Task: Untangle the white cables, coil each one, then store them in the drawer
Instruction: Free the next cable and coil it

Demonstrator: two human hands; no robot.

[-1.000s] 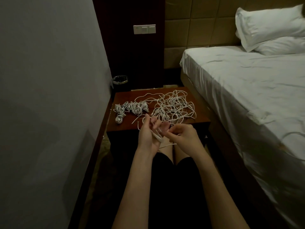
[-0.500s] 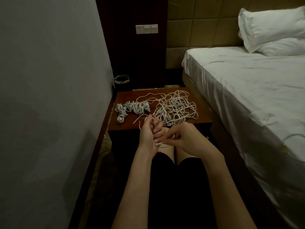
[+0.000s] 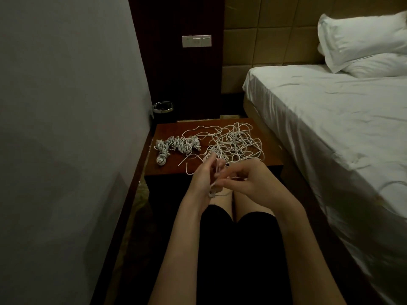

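I see the left hand clutching a half-wound cable as a spool while the right hand pinches its free end, feeding wraps; the tangle waits on the counter beside finished coils.

White cables, reddish-brown table, white bedsheet and pillows — tan quilted headboard, grey wall.

I see bare wood along the table's near-left edge. The tangle fills its right half, coils its left. Wall hems the left, bed the right.
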